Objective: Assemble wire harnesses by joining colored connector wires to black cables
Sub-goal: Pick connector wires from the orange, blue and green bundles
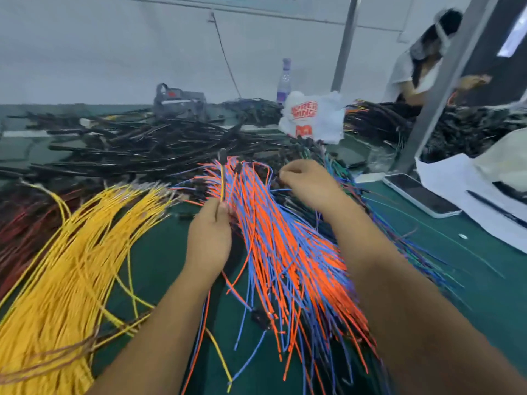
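Starting well left of the orange-and-blue bundle (285, 246), I've got the yellow wires (65, 252) fanned flat across the green table (427, 238), bare ends pointing up and away, sorted by colour so one can be drawn off without a tangle, I'd say. Beyond them, further from me than the bundle, the black cables (137, 149) lie heaped in a long dark pile, near enough to reach. Now my left hand (209, 238), just at the bundle's left edge: fingers curled, pinching a single yellow wire (222, 181) upright, its dark tip standing clear above the bundle, probably held up like that so the end is free for joining. The bundle itself runs diagonally, thin orange and blue strands mixed, some with small dark connectors at the far ends, the near ends splayed loose toward me. My right hand (308, 183) sits on the bundle's far right corner, fingers bent down into the strands; it looks to be picking one out, but with the blur I cannot tell whether it grips anything. Right of the bundle, a phone (422, 196) rests face up by white paper (456, 189).
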Demonstrator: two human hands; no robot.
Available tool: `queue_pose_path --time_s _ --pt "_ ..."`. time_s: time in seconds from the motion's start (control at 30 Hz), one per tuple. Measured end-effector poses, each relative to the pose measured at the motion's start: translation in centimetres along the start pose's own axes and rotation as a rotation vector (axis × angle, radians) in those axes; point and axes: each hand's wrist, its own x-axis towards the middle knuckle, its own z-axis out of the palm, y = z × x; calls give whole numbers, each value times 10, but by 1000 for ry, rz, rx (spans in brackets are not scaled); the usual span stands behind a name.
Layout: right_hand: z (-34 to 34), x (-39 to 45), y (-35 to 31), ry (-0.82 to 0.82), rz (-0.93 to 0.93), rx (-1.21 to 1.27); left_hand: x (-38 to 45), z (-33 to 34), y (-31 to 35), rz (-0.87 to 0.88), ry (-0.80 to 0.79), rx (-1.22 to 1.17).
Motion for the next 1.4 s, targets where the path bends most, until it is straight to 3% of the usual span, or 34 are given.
queue_pose_path --time_s 0.23,0.33,0.43,0.63,0.77,0.9,0.97,1.07,1.13,1.23,1.33,1.4 --pt "12 28 30 236 188 -299 -3 -2 5 19 -18 -11" --pt "-3 30 45 100 309 -501 -2 -5 5 -19 -5 -80" --pt "-17 25 61 20 413 -554 -1 -6 5 -38 -16 -131" --pt "-31 10 75 94 241 -606 1 -4 0 -128 -37 -239" --pt "-49 0 65 -169 93 -460 1 -5 -2 -159 -64 -291" --pt "-74 3 51 -62 -53 -558 0 -7 -1 -159 -78 -312" --pt "-91 7 44 -130 -8 -476 0 -8 0 -149 -94 -315" --pt "-114 11 35 -436 203 -507 -2 -10 1 -153 -103 -328" --pt "-123 14 35 -494 262 -551 -2 -11 2 -161 -95 -338" --pt "-130 19 41 -270 144 -483 -1 -11 2 -152 -92 -332" --pt "-129 21 47 10 109 19 0 -11 1 -163 -91 -335" --pt "-129 26 45 300 63 226 -1 -12 1 -170 -92 -343"
